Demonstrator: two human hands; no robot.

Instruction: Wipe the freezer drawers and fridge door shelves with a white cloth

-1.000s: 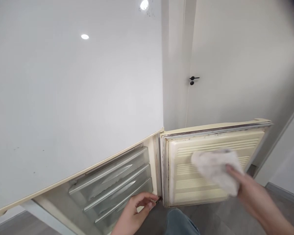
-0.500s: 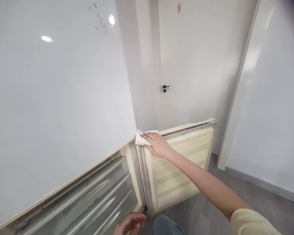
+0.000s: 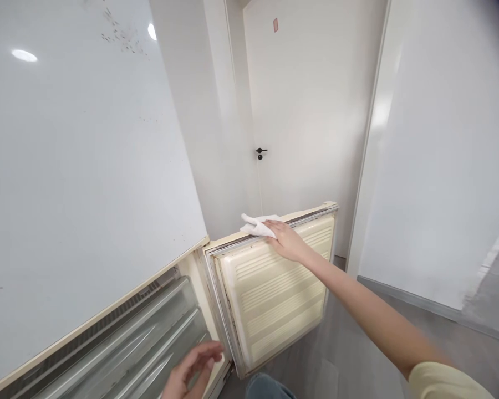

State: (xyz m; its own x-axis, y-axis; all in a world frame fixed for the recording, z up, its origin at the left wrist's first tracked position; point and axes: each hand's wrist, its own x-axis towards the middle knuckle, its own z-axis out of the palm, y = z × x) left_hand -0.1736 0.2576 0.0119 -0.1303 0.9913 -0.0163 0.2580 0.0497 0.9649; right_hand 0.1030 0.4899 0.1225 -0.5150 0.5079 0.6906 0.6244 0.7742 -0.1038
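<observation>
A white cloth (image 3: 258,226) is under my right hand (image 3: 289,239), whose fingers press it onto the top edge of an open cream freezer door (image 3: 283,288). Dark grime marks the grey seal along that edge. My left hand (image 3: 195,368) hovers at the bottom of the view, fingers curved and apart, with nothing in it. Behind it lies the open freezer compartment with clear ribbed drawer fronts (image 3: 149,343). Above this compartment stands the closed, glossy white upper door (image 3: 95,166), dotted with dark specks near its top.
A white room door (image 3: 307,111) with a black handle (image 3: 260,153) stands behind the freezer door. To the right is a white wall (image 3: 432,166) with a grey baseboard. Below, my knee (image 3: 268,386) shows above the grey floor (image 3: 316,366).
My right hand has slid the cloth from the hinge corner along the freezer door's top edge, toward its free end. The view has turned right. My left hand stays empty.
</observation>
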